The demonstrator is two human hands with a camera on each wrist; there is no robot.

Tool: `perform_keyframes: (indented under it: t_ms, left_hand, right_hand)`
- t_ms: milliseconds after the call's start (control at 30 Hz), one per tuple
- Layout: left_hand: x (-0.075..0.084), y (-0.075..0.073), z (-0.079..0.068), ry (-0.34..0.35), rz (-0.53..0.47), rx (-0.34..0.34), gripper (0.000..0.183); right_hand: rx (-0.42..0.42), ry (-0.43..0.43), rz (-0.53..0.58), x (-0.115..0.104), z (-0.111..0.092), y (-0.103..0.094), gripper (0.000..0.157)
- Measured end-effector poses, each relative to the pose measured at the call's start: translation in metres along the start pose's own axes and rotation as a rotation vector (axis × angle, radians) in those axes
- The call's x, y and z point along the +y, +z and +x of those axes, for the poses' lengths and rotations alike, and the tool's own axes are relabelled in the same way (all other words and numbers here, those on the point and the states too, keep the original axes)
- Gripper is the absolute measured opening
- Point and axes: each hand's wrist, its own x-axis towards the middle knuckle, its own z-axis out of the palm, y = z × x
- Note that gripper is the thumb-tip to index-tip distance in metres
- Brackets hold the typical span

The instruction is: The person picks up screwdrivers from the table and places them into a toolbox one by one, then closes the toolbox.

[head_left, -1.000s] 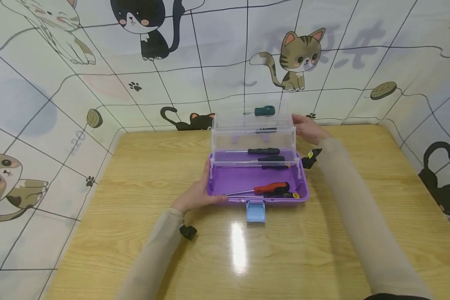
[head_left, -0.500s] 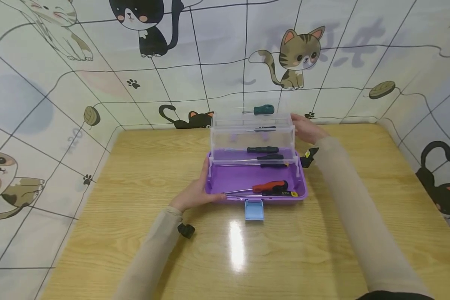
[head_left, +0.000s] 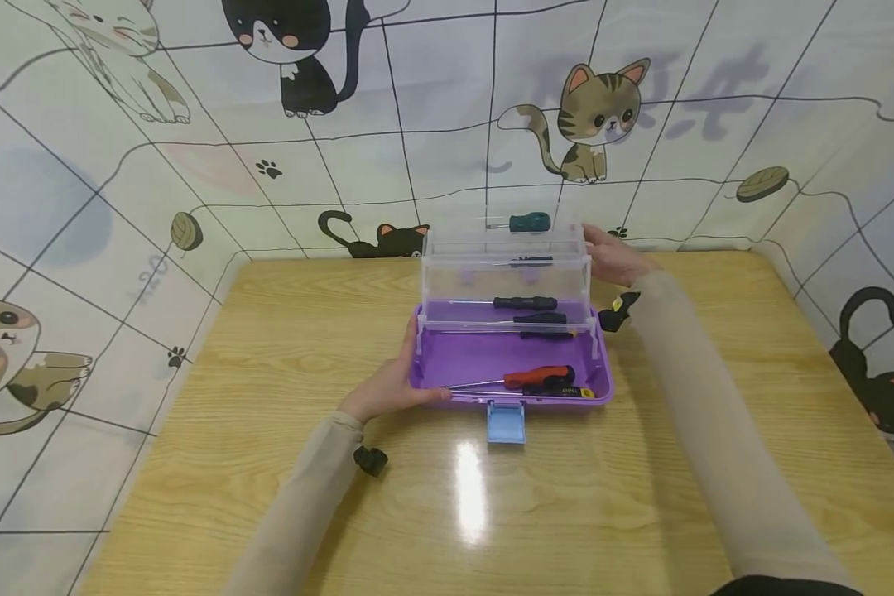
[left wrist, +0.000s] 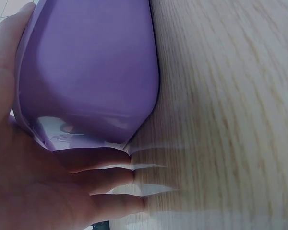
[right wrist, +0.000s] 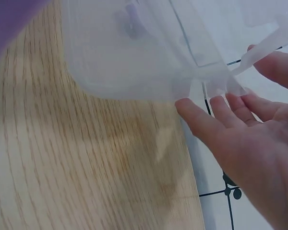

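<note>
In the head view, a purple toolbox (head_left: 458,360) stands unfolded on the table, its clear tiered trays (head_left: 477,277) raised toward the back. A red-handled screwdriver (head_left: 540,377) and a black-handled screwdriver (head_left: 559,391) lie along the front of its base. Further back are more dark-handled screwdrivers (head_left: 525,303), and a green-handled screwdriver (head_left: 529,222) sits at the top. My left hand (head_left: 387,387) holds the front left corner, thumb at the front rim, fingers along the end wall (left wrist: 91,72). At the back right, my right hand (right wrist: 259,139) grips the edge of the clear plastic part (right wrist: 134,52) between thumb and fingers.
A light blue latch (head_left: 507,424) hangs down at the toolbox's front. The wooden table (head_left: 305,331) ends at a cat-print backdrop (head_left: 447,99) just behind the raised trays. Small black devices (head_left: 371,460) are on both wrists.
</note>
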Motion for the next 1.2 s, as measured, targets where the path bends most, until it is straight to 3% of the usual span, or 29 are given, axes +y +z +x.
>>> perform_keyframes:
  t_ms: [300,500,767,900,1033,1200]
  left_hand:
    - [0.001,0.0,-0.002,0.018,-0.011,0.005,0.133]
    - [0.0,0.0,-0.001,0.039,-0.04,-0.001,0.133]
    - [0.0,-0.001,0.0,0.039,-0.062,-0.007,0.132]
    - [0.012,-0.004,-0.004,0.099,-0.126,-0.015,0.129]
    - [0.029,-0.009,-0.011,0.101,-0.17,-0.04,0.126]
    - [0.036,-0.011,-0.016,0.109,-0.169,-0.049,0.123]
  right_hand:
    - [0.182,-0.07,-0.126,-0.007,-0.003,0.002,0.057]
    - [0.198,-0.149,-0.111,-0.012,-0.006,0.003,0.042]
    - [0.181,-0.228,-0.027,-0.02,-0.014,0.009,0.045]
    - [0.181,-0.286,-0.004,-0.021,-0.016,0.011,0.046]
    - [0.176,-0.32,0.008,-0.022,-0.019,0.013,0.047]
    - [0.213,-0.357,-0.087,-0.023,-0.023,0.013,0.047]
